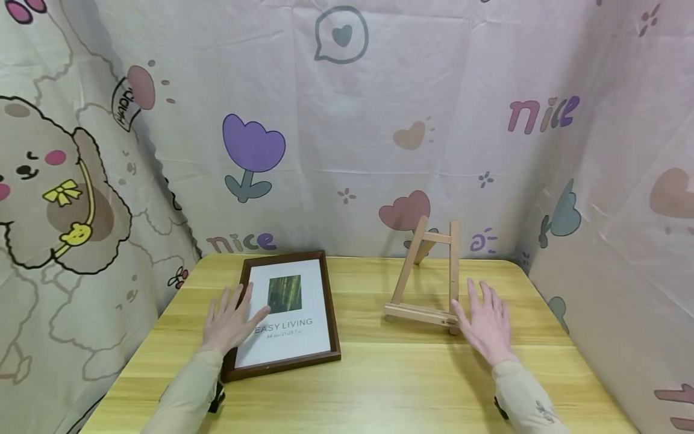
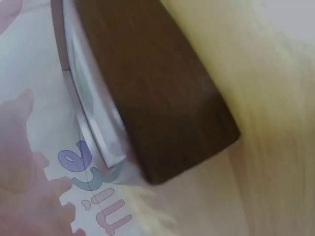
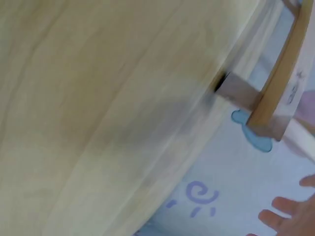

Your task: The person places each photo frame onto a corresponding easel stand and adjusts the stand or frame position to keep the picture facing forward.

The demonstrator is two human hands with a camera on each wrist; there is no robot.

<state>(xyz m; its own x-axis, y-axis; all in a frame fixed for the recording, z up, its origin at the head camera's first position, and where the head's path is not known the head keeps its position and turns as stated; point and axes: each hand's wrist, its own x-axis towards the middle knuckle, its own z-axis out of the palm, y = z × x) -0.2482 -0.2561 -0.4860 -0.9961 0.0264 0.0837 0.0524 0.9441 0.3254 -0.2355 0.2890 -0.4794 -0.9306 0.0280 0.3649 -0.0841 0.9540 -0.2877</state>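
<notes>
A dark brown picture frame (image 1: 334,325) lies on the left of the table, with a white "EASY LIVING" sheet and a small green picture inside. My left hand (image 1: 230,319) is spread over its left side; whether it touches the frame I cannot tell. In the left wrist view the frame's brown side (image 2: 162,93) fills the middle, and no fingers show. A light wooden easel (image 1: 423,314) stands upright on the right. Beside its lower right corner is my right hand (image 1: 486,325), fingers spread, holding nothing. The right wrist view shows the easel's ledge (image 3: 283,83) and some fingertips (image 3: 280,204).
The table (image 1: 374,386) is light wood with rounded far corners. Behind it and at both sides hangs a white printed cloth (image 1: 347,120) with flowers, hearts and a cartoon animal. Bare tabletop lies between the frame and the easel.
</notes>
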